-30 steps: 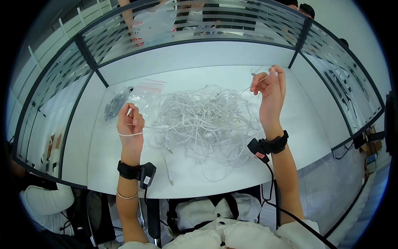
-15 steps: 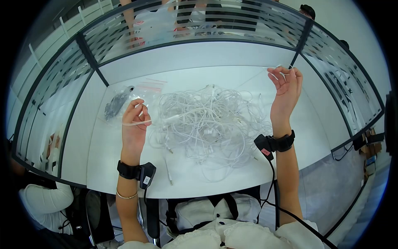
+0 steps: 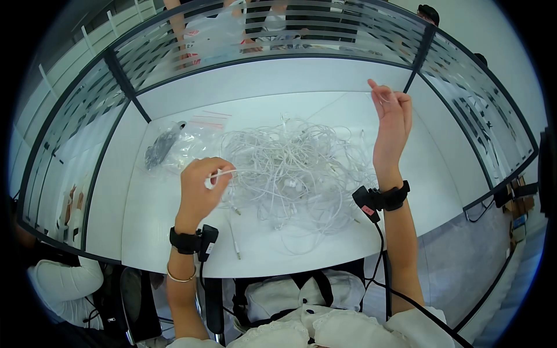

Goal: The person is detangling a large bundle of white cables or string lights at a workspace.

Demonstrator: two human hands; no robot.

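Observation:
A large tangle of white cables (image 3: 296, 168) lies on the white desk. At its left edge, my left hand (image 3: 203, 188) has its fingers curled round a white cable that runs into the pile. My right hand (image 3: 391, 124) is raised above the right rear of the desk, palm up, with fingers bent and a thin white strand at the fingertips. Near the front of the desk a short cable end with a metal plug (image 3: 237, 252) lies apart from the bulk of the tangle.
Clear plastic bags (image 3: 194, 139) lie at the back left, beside a bagged grey item (image 3: 164, 146). Low partitions (image 3: 278, 74) enclose the desk. Black wires run from both wrist devices. People are beyond the partitions, and a white-sleeved person (image 3: 64, 287) is at the left.
My left hand has turned over, closed round the cable and shifted slightly right and nearer to me. My right hand has moved a little left, and its fingers have changed pose.

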